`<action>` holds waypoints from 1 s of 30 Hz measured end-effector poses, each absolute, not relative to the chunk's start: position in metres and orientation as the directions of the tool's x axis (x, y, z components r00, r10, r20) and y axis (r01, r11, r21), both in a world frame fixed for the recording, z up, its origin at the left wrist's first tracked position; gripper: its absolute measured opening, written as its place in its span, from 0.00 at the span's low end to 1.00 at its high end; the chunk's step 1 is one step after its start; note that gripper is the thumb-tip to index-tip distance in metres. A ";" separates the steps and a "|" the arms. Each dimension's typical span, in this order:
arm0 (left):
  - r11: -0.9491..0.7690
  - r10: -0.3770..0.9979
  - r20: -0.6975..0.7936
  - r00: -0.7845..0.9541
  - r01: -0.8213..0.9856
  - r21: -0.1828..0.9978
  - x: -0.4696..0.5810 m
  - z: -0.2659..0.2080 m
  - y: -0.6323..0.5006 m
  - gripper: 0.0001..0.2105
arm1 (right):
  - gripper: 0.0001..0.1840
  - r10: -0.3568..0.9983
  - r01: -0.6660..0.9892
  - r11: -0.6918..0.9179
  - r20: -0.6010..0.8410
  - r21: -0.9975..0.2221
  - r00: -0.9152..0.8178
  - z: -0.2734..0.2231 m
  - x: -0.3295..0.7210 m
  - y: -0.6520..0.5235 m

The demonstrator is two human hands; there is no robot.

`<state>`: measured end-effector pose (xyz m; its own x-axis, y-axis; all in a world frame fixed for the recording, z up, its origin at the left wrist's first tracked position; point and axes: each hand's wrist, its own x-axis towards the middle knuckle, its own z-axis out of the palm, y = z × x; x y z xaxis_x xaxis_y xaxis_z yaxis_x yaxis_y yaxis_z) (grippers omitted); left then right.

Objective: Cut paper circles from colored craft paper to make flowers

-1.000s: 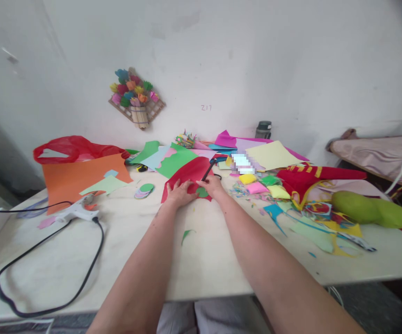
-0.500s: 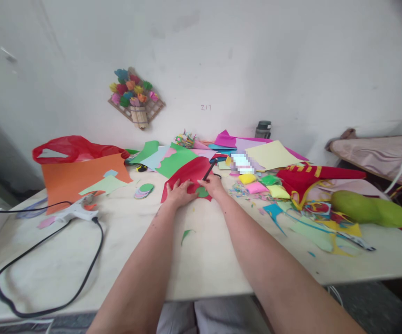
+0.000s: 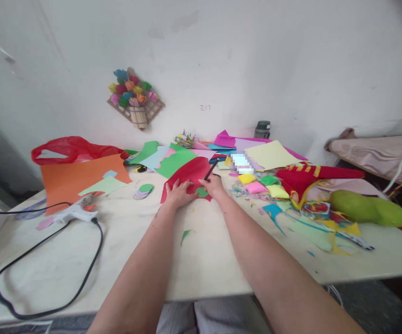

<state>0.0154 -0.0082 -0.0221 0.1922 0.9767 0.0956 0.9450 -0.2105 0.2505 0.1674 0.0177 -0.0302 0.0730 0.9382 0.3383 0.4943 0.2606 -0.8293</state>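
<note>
My left hand lies flat with its fingers spread on a sheet of red paper. A small green paper circle rests on the lower part of that sheet, between my two hands. My right hand is closed around a slim dark pencil, which leans up and to the right. Its tip is hidden by my fingers, beside the green circle. Left of my left hand lies a small stack of paper circles, a green one on top. A green paper scrap sits nearer to me.
At the left are a white glue gun with a looping black cable, orange paper and a red plastic bag. To the right lie coloured clay packets, paper scraps, red cloth and a green fruit.
The pencil in my right hand has tilted and shifted slightly. My left hand stays on the red paper, and the view has moved a little.
</note>
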 end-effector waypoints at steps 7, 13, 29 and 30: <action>-0.204 0.976 0.126 0.178 0.949 0.242 0.016 -0.023 -0.009 0.27 | 0.08 0.945 0.455 0.246 0.316 -0.856 0.082 -0.029 0.167 0.016; -0.265 0.948 0.243 0.207 0.934 0.238 0.020 -0.021 -0.013 0.22 | 0.08 0.933 0.510 0.267 0.352 -0.818 0.076 -0.033 0.167 0.020; -0.244 0.962 0.195 0.193 0.929 0.280 0.020 -0.017 -0.014 0.14 | 0.10 0.909 0.547 0.318 0.413 -0.774 0.056 -0.035 0.167 0.021; -0.240 0.962 0.194 0.190 0.930 0.279 0.020 -0.017 -0.014 0.14 | 0.09 0.909 0.551 0.318 0.412 -0.772 0.053 -0.035 0.167 0.021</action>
